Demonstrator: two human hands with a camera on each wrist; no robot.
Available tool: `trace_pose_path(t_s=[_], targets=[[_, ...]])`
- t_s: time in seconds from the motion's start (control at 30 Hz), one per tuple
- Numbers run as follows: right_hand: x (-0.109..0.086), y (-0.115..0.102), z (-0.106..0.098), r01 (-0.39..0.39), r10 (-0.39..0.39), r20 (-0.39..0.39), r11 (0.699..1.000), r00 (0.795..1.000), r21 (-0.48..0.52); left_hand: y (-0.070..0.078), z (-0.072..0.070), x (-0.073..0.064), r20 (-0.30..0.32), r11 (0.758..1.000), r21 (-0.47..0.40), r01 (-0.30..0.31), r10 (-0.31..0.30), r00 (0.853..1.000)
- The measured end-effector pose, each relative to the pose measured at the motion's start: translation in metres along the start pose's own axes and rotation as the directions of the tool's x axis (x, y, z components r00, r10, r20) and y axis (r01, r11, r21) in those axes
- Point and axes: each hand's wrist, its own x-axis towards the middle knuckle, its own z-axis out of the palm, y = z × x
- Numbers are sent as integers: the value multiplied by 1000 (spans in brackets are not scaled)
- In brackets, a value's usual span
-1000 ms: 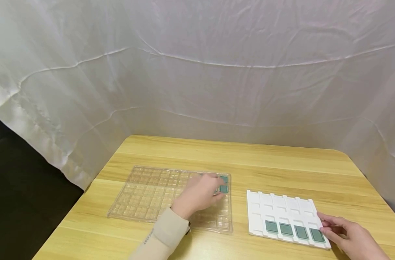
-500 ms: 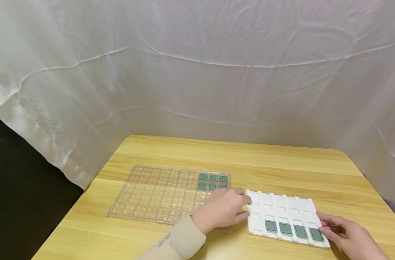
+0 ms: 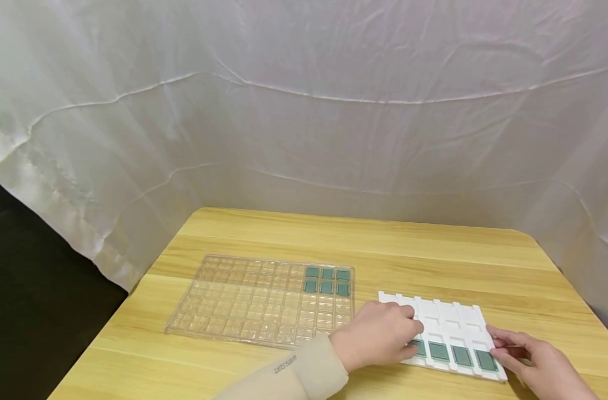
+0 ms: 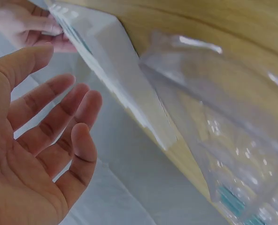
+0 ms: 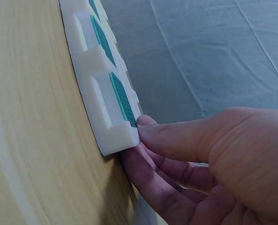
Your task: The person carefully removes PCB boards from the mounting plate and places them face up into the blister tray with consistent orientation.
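Head camera is looking forward and down from above the near edge of the tabletop (image 3: 434, 250), taking in the clear tray (image 3: 244, 300), the white tray (image 3: 449, 316) and both hands from a moderate distance. Left wrist camera is sitting very close behind the open left hand (image 4: 31, 140), facing across to the white tray (image 4: 111, 56). Right wrist camera is pressing in close along the tabletop (image 5: 31, 122), sharing the white tray's (image 5: 99, 108) corner with both other views.

Left hand (image 3: 379, 336) covering the white tray's (image 3: 451, 316) near-left corner and part of one green tile, fingertips hidden (head view), right hand (image 3: 539, 361) cut off by the bottom edge.
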Motion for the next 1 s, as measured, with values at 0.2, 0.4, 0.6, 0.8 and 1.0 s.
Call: trace_pose_path(t_s=[0.2, 0.4, 0.6, 0.8, 1.0], targets=[[1, 0, 0, 27, -27, -26, 1000, 999, -1, 8, 1, 8, 54, 998, 58, -4, 1, 999], [3, 0, 0, 40, -40, -44, 999, 998, -8, 11, 3, 12, 82, 994, 110, -23, 14, 997], [0, 1, -1, 30, -30, -25, 1000, 999, 3, 16, 8, 17, 127, 994, 104, -23, 10, 992], [-1, 2, -1, 26, -26, -25, 1000, 999, -1, 19, 12, 20, 132, 995, 102, -17, 4, 991], [0, -1, 0, -2, 2, 8, 1000, 1000, -2, 20, 11, 21, 157, 999, 50, 15, -23, 987]])
